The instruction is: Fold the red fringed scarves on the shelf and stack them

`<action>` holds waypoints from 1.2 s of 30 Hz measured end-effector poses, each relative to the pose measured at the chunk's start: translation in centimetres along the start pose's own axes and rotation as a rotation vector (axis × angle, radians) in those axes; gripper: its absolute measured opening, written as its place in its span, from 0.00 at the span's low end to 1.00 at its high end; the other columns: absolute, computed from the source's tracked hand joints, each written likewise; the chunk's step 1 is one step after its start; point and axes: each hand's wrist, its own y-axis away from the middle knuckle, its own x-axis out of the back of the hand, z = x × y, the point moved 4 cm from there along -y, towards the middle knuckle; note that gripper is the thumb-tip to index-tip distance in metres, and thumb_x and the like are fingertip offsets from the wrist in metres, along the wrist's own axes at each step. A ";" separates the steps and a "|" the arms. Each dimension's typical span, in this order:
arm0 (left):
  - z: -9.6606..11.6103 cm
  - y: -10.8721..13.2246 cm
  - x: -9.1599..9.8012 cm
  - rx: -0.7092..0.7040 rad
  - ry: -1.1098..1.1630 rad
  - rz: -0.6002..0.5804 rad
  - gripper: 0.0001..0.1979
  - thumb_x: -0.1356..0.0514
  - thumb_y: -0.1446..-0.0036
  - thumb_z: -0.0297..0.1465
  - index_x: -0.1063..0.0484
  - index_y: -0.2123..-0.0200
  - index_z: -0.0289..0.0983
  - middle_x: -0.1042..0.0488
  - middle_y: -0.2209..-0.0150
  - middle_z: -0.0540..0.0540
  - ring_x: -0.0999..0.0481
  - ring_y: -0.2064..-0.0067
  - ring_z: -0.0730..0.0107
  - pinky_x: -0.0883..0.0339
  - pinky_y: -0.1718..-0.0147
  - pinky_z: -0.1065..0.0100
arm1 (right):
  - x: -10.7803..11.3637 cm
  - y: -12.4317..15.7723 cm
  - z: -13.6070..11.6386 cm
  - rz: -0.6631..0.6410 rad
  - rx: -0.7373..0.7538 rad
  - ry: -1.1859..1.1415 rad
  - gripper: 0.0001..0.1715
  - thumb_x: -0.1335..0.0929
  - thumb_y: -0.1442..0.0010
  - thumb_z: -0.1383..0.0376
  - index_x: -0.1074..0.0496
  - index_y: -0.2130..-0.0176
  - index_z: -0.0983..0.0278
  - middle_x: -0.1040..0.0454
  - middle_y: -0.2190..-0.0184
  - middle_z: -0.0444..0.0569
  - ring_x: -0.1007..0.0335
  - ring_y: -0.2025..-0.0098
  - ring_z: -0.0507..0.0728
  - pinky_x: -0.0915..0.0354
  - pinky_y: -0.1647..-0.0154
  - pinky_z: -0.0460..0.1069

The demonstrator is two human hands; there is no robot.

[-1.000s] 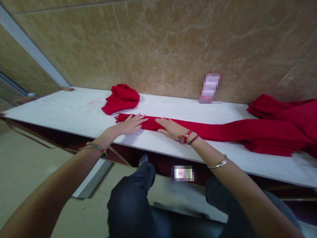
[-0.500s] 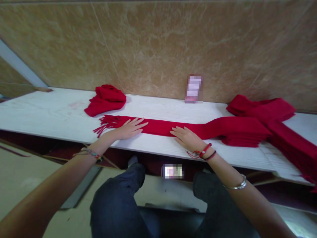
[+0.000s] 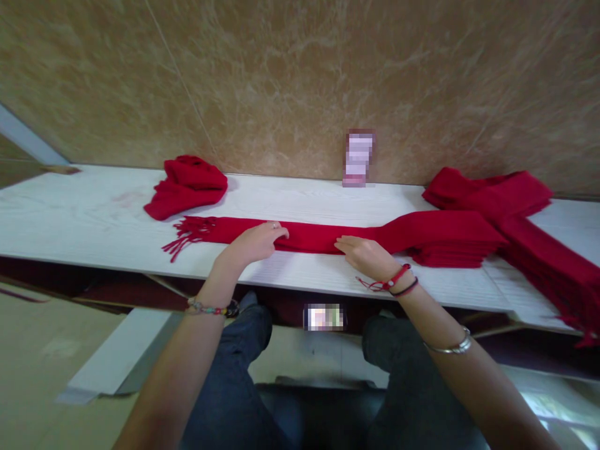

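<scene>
A long red fabric scarf (image 3: 312, 239) lies flat, fringe (image 3: 199, 227) at nine o'clock; left hand (image 3: 255, 244), right hand (image 3: 365, 255) touch it, grips unclear.

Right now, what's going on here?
A person has both bare hands at a red fringed scarf stretched along a white tabletop. The left hand, fingers curled, is nearer the fringe; the right hand is farther along. The scarf's right part appears to run onto a layered red stack. Bunched red cloth lies behind the fringe.
</scene>
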 end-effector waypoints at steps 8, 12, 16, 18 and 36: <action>-0.4 1.4 0.2 0.055 0.102 0.264 0.14 0.52 0.48 0.22 0.29 0.63 0.36 0.31 0.60 0.43 0.30 0.55 0.63 0.35 0.52 0.63 | 0.2 0.4 0.9 0.075 -0.097 -0.105 0.23 0.43 0.38 0.74 0.33 0.46 0.70 0.31 0.47 0.57 0.35 0.44 0.57 0.35 0.44 0.53; -0.8 1.6 -0.8 0.006 0.221 0.211 0.14 0.52 0.52 0.19 0.31 0.67 0.37 0.32 0.65 0.45 0.32 0.57 0.63 0.35 0.53 0.63 | -0.5 0.9 0.8 0.032 -0.004 -0.097 0.24 0.42 0.38 0.75 0.33 0.46 0.67 0.32 0.45 0.52 0.41 0.40 0.57 0.41 0.40 0.57; -0.8 1.8 -1.7 0.071 0.244 0.147 0.15 0.52 0.52 0.19 0.31 0.64 0.37 0.33 0.57 0.42 0.34 0.50 0.62 0.39 0.48 0.60 | -1.3 1.2 0.9 -0.014 0.013 -0.061 0.24 0.41 0.39 0.74 0.34 0.44 0.65 0.35 0.43 0.53 0.43 0.39 0.57 0.43 0.40 0.58; -0.3 1.9 -1.6 0.107 0.247 0.106 0.15 0.51 0.49 0.22 0.32 0.58 0.36 0.38 0.46 0.40 0.42 0.41 0.57 0.47 0.42 0.52 | -1.2 1.2 0.8 -0.009 0.012 -0.055 0.23 0.41 0.38 0.72 0.34 0.44 0.65 0.35 0.42 0.54 0.44 0.39 0.57 0.43 0.39 0.58; 2.0 -0.4 -2.3 0.516 0.225 -0.172 0.31 0.61 0.40 0.50 0.57 0.35 0.51 0.67 0.32 0.52 0.68 0.35 0.34 0.66 0.43 0.34 | -1.0 2.1 0.9 -0.139 -0.390 0.171 0.35 0.47 0.34 0.54 0.45 0.38 0.75 0.48 0.37 0.67 0.52 0.37 0.71 0.48 0.43 0.66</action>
